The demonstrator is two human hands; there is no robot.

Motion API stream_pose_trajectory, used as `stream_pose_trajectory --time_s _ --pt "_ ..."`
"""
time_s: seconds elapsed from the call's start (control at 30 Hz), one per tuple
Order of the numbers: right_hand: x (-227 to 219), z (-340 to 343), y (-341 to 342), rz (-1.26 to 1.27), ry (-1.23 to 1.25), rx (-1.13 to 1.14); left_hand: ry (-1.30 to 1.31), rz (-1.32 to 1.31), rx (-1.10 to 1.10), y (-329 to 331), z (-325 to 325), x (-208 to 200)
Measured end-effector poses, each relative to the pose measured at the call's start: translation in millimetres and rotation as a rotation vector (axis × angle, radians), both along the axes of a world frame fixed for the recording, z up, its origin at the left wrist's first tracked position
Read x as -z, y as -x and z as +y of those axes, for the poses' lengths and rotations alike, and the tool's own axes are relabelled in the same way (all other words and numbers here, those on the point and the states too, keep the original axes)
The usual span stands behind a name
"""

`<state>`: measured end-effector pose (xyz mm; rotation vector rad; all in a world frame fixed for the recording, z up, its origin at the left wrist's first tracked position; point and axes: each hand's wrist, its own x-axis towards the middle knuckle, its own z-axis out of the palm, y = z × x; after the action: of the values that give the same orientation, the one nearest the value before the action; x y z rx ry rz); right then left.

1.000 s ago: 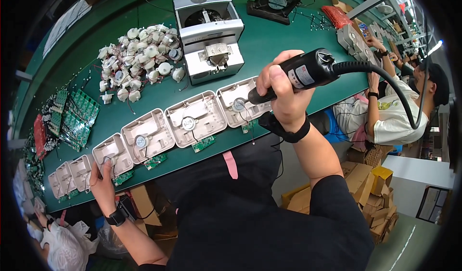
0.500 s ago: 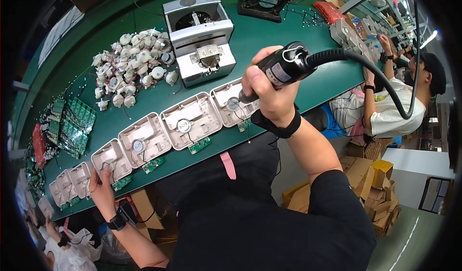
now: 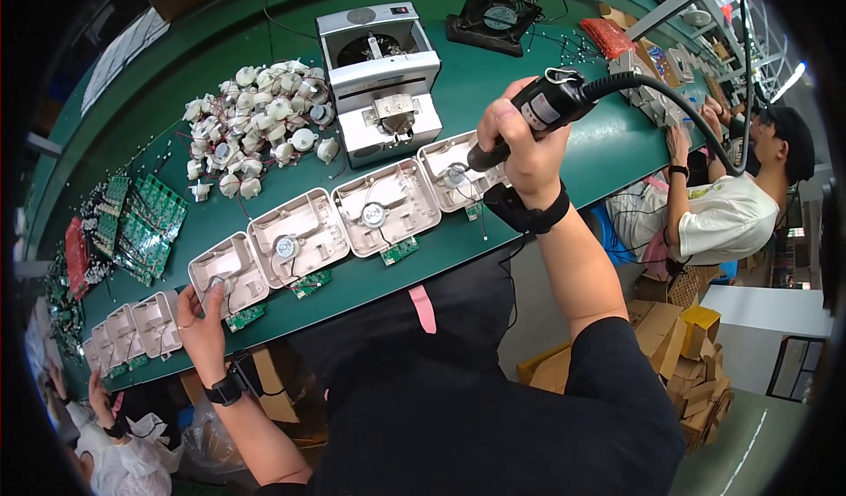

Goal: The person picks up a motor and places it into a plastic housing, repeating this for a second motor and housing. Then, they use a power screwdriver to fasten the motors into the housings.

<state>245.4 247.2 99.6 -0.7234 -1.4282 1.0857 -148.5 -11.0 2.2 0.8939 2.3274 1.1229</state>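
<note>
My right hand (image 3: 529,148) is wrapped round a black electric screwdriver (image 3: 551,104). Its tip end points down into the rightmost pale plastic housing (image 3: 438,151), beside a round speaker (image 3: 454,176); the exact contact is hidden. My left hand (image 3: 204,327) grips the near left edge of another housing (image 3: 231,256), thumb inside the shell by its round part. Between these two, touching in a row, lie a housing (image 3: 328,218) with a silver speaker (image 3: 286,247) and one (image 3: 414,198) with a speaker (image 3: 374,215). Green circuit boards (image 3: 399,250) hang by wires from their near sides.
Further left stand several more housings (image 3: 159,324). Behind the row are a heap of white wired speakers (image 3: 256,122), a grey-and-white screw feeder (image 3: 381,82), a black fan (image 3: 498,16) and stacked circuit boards (image 3: 152,223). A co-worker (image 3: 718,205) sits at the right; cardboard (image 3: 674,346) lies below.
My left hand and the row of housings have shifted right, opening a gap from the housings further left. The screwdriver in my right hand has moved slightly right too. The view has shifted a little.
</note>
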Motion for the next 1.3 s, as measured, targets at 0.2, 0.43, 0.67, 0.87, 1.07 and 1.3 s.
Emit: stream_pose_trajectory --time_s 0.2,0.43,0.67,0.87,1.07,1.3 --pt "-20.6 8.6 6.7 -0.036 0.018 -0.09 -0.02 0.021 -0.019 0.0 0.3 6.6" --pt "-53.3 18.7 69.3 0.181 -0.192 -0.156 -0.012 0.001 -0.039 -3.3 -0.7 4.6" --pt "-48.6 21.0 67.7 0.12 -0.087 -0.109 -0.019 0.031 -0.053 -8.4 1.3 4.7" --pt "-48.1 -15.2 38.2 0.119 -0.055 -0.081 -0.042 -0.01 -0.057 -9.3 0.7 1.6" --pt "-21.3 -18.5 27.9 0.059 -0.003 -0.017 -0.041 -0.02 -0.04 -7.2 1.3 3.1" --pt "-6.1 -13.5 24.1 0.082 -0.005 -0.015 -0.022 -0.028 -0.048 -11.0 1.3 -0.4"
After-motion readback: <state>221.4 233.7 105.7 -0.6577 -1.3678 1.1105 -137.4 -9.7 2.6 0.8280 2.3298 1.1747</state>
